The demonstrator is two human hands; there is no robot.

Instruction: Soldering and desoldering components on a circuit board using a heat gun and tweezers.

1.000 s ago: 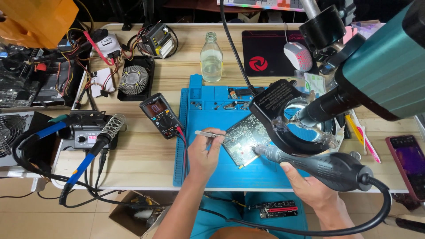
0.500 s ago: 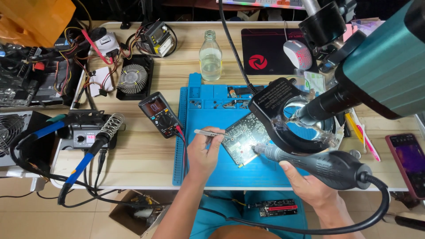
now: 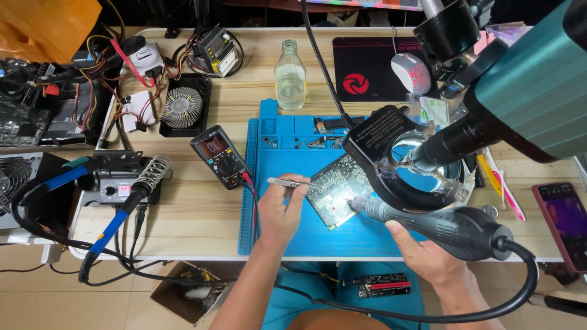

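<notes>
Cluttered with cables, a multimeter [image 3: 221, 156] and a glass bottle [image 3: 290, 76], the wooden bench carries a blue work mat [image 3: 269, 201] on which the green circuit board [image 3: 336, 186] lies tilted, half under the microscope's ring light [image 3: 391, 159]. My left hand [image 3: 278, 211] pinches tweezers [image 3: 292, 182] at the board's edge and my right hand [image 3: 428, 250] is closed around the hot-air handle [image 3: 440, 223], nozzle at the board. Heat lingering too long could scorch neighbouring parts, or a slipped tweezer tip could knock a loosened component away; the ring hides the board's far side, and the tiny parts are too small to make out.
</notes>
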